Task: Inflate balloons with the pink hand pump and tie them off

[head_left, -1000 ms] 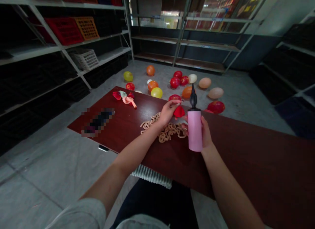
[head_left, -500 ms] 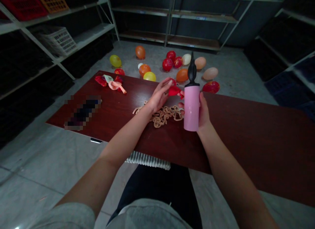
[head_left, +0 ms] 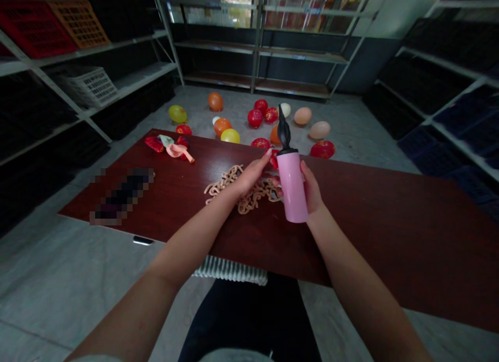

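Observation:
My right hand is wrapped round a pink hand pump with a black nozzle, held upright over the dark red table. My left hand reaches to the pump's left and pinches a limp red balloon, mostly hidden behind the fingers and the pump. Under both hands lies a heap of tan rubber bands or limp balloons.
A few limp balloons lie at the table's far left corner, and a blurred-out dark object lies near its left edge. Several inflated balloons are scattered on the floor beyond. Metal shelving with crates lines the walls.
The pump and both hands have come slightly lower and nearer. The left hand's fingers have closed further on the red balloon. The view has shifted.

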{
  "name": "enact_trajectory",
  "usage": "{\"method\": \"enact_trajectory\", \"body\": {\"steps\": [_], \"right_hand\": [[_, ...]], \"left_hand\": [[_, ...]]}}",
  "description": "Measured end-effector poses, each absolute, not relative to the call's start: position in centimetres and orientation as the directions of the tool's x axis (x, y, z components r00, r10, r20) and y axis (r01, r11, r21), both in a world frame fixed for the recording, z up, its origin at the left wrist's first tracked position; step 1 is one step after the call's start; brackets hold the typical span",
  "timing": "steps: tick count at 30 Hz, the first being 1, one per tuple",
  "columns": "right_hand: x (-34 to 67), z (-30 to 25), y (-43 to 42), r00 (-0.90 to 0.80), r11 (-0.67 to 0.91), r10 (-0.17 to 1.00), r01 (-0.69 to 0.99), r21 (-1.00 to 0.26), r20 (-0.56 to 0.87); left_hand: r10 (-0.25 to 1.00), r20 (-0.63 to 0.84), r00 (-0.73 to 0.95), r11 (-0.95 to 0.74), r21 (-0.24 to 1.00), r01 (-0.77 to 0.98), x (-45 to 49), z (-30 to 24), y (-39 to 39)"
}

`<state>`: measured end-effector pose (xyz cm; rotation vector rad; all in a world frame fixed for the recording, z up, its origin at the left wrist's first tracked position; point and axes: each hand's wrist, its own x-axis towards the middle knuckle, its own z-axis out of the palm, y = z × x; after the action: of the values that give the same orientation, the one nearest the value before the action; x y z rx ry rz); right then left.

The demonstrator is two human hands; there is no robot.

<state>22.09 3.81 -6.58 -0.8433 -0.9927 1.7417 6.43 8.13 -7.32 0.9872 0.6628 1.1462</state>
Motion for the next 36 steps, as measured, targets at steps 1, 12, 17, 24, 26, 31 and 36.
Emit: {"method": "enact_trajectory", "body": {"steps": [1, 12, 17, 24, 26, 31, 36], "right_hand": [[22.1, -6.6, 3.8, -0.332, -0.260, 0.934, -0.378, -0.889, -0.132], [21.1, -5.8, 2.9, -0.549, -0.433, 0.807, -0.301, -0.850, -0.217], [20.9, -5.7, 2.6, -0.595, -0.500, 0.750, -0.221, -0.838, -0.290], [20.7, -5.5, 2.4, -0.556, -0.495, 0.748, -0.103, -0.863, -0.363], [20.6, -5.6, 2.4, -0.546, -0.503, 0.750, -0.104, -0.858, -0.374], [20.5, -5.5, 2.4, -0.549, -0.512, 0.743, -0.096, -0.854, -0.383], [20.6, -5.7, 2.5, -0.558, -0.504, 0.741, -0.096, -0.858, -0.373]], "left_hand": [[0.942, 0.055, 0.331, 0.113, 0.877, -0.467, 6.4, -7.3, 8.3], [0.998, -0.059, -0.016, 0.029, 0.688, -0.725, 3.1, -6.7, 11.4], [0.999, -0.054, 0.006, 0.038, 0.631, -0.774, 2.5, -6.5, 11.8], [0.996, -0.080, -0.033, 0.017, 0.553, -0.833, 1.9, -6.5, 11.9], [0.995, -0.090, -0.049, 0.007, 0.537, -0.844, 1.5, -6.7, 12.1], [0.997, -0.070, -0.043, -0.001, 0.519, -0.855, 1.1, -7.2, 12.5], [0.996, -0.077, -0.035, 0.011, 0.524, -0.852, 1.3, -7.2, 12.4]]}}
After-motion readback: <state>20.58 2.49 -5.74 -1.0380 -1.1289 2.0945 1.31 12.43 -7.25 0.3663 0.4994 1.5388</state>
